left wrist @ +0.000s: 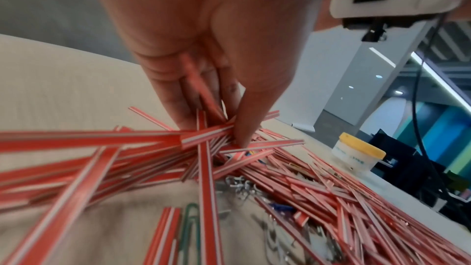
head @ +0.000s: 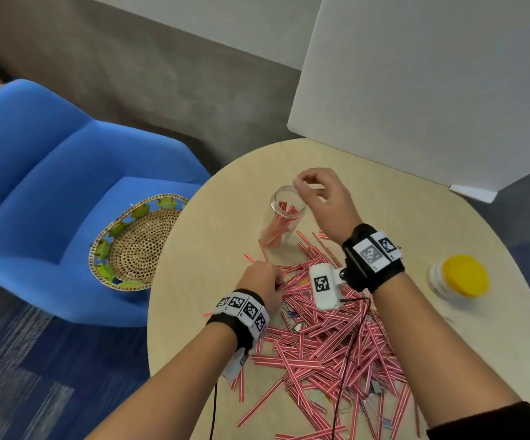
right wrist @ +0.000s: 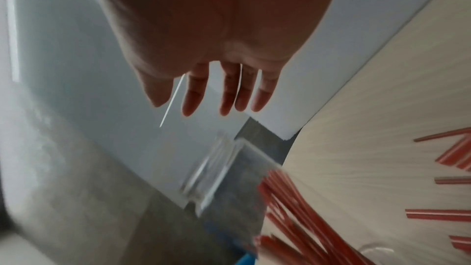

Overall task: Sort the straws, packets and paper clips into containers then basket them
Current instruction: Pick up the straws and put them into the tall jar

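Note:
A big heap of red-and-white striped straws (head: 327, 338) covers the near half of the round table (head: 416, 223), with paper clips (left wrist: 190, 227) mixed in under it. My left hand (head: 278, 284) reaches into the heap's far left edge. There its thumb and fingers (left wrist: 175, 108) pinch a few straws (left wrist: 203, 138). A clear jar (head: 285, 211) holding several straws stands beyond the heap. My right hand (head: 301, 182) hovers just above the jar's mouth. Its fingers (right wrist: 191, 98) hang straight and hold nothing, with the blurred jar (right wrist: 211, 170) below them.
A white container with a yellow lid (head: 460, 277) stands at the table's right side. A woven basket (head: 136, 246) lies on the blue chair (head: 34, 185) left of the table. A white board (head: 416, 90) leans over the table's far edge. Cables trail from both wrists.

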### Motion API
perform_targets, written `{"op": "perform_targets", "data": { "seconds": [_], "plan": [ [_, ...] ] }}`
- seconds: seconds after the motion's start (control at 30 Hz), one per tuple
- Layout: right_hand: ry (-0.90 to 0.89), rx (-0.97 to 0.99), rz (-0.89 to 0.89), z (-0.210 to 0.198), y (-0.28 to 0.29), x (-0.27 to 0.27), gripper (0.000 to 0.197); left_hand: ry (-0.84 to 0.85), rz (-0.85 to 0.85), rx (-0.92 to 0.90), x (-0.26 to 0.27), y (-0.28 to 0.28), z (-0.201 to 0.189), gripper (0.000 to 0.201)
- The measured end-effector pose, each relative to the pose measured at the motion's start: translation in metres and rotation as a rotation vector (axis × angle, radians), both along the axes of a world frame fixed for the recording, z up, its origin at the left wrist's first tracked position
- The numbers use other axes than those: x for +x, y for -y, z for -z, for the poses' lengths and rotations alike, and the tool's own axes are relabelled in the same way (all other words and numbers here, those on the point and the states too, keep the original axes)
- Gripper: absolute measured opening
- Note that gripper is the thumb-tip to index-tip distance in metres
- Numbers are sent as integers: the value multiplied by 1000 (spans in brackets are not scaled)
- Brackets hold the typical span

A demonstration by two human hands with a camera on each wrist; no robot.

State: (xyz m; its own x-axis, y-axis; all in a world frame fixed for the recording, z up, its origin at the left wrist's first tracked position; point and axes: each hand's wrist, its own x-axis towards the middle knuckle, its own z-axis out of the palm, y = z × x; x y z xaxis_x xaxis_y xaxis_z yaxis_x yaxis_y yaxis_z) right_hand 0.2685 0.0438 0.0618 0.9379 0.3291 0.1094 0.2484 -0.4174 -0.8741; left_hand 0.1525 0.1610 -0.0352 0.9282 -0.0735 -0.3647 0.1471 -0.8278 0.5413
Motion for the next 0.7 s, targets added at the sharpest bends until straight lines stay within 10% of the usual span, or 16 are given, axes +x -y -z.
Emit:
{"op": "perform_targets", "data": {
  "seconds": [0.17, 0.37, 0.53, 0.7],
  "plan": [
    [-140, -24, 217, 7, 68, -22, 24, 9, -65, -204, 1, -5, -6, 8],
    [-475, -590, 81, 57, 127, -93, 20, 150, -198, -508, 3, 2, -16, 32],
    [-351, -841, -86, 83, 100, -125, 69, 215, -283, -587, -5, 10, -15, 52],
    [-137, -984, -133, 88, 78, -130, 44, 134, -261, -487, -17, 15, -2, 35]
  ]
}}
